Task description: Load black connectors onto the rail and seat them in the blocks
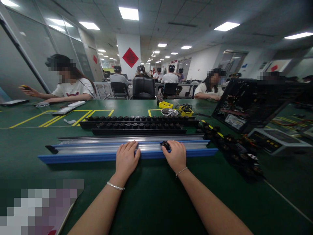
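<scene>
A long metal rail with blue edges (80, 159) lies crosswise on the green table in front of me. My left hand (126, 159) lies over its middle, gripping it with the fingers reaching across the channel and the thumb at the near side. Farther right, my right hand (176, 155) is closed on a small black roller (165, 145) at the silver channel, thumb on the near side and fingers behind. The roller's underside is hidden. Just behind lies another silver rail with dark edges (83, 139).
Two black rails (85, 124) carry rows of black rollers. More black roller strips (230, 143) lie at right, beside an open computer case (244, 107) and power supply (281, 140). Yellow bins (165, 105) and a metal dish (169, 112) stand behind. People sit around.
</scene>
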Available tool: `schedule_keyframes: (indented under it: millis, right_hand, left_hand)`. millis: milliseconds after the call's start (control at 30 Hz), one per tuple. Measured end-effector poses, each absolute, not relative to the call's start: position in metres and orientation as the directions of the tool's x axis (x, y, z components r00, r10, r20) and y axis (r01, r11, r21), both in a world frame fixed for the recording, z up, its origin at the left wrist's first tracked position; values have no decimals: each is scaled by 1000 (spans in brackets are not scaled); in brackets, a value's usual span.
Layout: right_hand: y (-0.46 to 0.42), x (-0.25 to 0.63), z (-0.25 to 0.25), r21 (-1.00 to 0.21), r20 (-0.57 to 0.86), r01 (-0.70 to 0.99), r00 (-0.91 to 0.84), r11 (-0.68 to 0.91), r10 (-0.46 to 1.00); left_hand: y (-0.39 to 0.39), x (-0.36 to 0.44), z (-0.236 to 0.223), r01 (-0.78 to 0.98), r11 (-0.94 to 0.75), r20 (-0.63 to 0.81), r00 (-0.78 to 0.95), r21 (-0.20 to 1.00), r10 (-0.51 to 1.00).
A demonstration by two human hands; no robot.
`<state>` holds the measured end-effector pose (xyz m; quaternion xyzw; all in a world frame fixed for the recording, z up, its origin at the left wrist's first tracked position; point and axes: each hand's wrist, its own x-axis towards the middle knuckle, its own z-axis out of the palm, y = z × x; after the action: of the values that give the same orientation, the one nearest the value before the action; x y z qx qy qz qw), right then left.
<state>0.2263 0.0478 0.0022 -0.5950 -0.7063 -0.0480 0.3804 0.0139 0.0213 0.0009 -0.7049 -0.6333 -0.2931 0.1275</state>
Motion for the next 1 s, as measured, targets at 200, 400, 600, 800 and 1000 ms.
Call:
schedule_keyframes:
  millis: [200,400,600,800,1000]
  right_hand:
    - [48,226,-1,-386,598,878,4,284,801]
    - [48,226,-3,-372,617,881,-2,294,787]
    - [50,228,-4,-377,605,885,12,274,796]
    - [51,232,-7,-376,614,893,38,249,789]
    - [52,235,-9,-362,632,900,45,243,774]
  left_hand:
    - [21,15,1,968,-164,579,25,189,815]
    - [21,14,1,962,-175,588,19,209,809]
    - [22,14,2,957,-179,586,11,229,811]
    - [22,14,2,963,-171,584,19,207,812]
    - [22,14,2,960,-177,580,20,217,815]
